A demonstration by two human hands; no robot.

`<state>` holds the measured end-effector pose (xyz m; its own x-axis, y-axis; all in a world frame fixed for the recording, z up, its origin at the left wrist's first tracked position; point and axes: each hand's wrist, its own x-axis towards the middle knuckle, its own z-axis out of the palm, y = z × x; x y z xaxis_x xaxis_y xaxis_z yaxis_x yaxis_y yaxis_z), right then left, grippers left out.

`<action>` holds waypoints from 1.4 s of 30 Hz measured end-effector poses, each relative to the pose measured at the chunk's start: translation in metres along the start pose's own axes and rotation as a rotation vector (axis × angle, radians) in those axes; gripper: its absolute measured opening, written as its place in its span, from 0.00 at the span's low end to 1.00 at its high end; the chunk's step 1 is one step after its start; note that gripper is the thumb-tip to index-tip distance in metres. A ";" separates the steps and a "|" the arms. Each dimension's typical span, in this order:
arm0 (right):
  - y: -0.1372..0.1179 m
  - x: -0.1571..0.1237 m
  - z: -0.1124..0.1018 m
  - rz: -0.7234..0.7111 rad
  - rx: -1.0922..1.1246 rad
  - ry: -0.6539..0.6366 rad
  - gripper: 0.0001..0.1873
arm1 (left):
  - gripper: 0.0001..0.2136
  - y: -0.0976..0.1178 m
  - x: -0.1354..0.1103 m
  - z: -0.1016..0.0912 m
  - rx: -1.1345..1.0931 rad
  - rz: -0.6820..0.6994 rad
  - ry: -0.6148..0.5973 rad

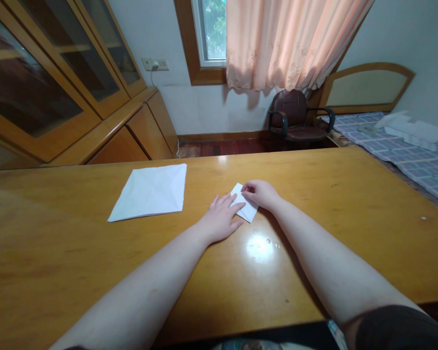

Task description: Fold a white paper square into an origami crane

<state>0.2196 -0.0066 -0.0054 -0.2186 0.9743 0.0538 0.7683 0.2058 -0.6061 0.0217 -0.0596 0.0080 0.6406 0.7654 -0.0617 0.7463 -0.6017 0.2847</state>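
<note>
A small folded piece of white paper (pixel 251 209) lies on the wooden table (pixel 211 272), turned at an angle, with a crease line near its lower corner. My left hand (pixel 222 218) rests flat over its left side with the fingers spread, some of them on the paper. At its upper right part, my right hand (pixel 261 193) has thumb and fingertips pinched together on the paper. The fingers cover part of the fold there.
A stack of square white paper sheets (pixel 151 190) lies on the table to the left. Beyond the far table edge stand a brown armchair (pixel 292 116), a glass-door cabinet (pixel 95 116) and a bed (pixel 409 146) with a checked cover.
</note>
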 end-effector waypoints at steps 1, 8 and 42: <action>0.000 0.000 0.000 -0.010 0.003 0.002 0.07 | 0.24 -0.001 0.000 0.000 -0.001 -0.001 0.004; 0.003 -0.001 -0.001 -0.048 0.004 -0.003 0.10 | 0.25 -0.004 0.001 0.003 -0.006 0.014 0.030; 0.010 0.001 0.001 -0.296 0.098 -0.039 0.15 | 0.14 -0.005 0.005 0.000 -0.002 -0.052 0.140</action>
<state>0.2263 -0.0035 -0.0119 -0.4486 0.8687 0.2100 0.6063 0.4684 -0.6426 0.0208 -0.0525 0.0060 0.5693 0.8201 0.0579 0.7774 -0.5599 0.2866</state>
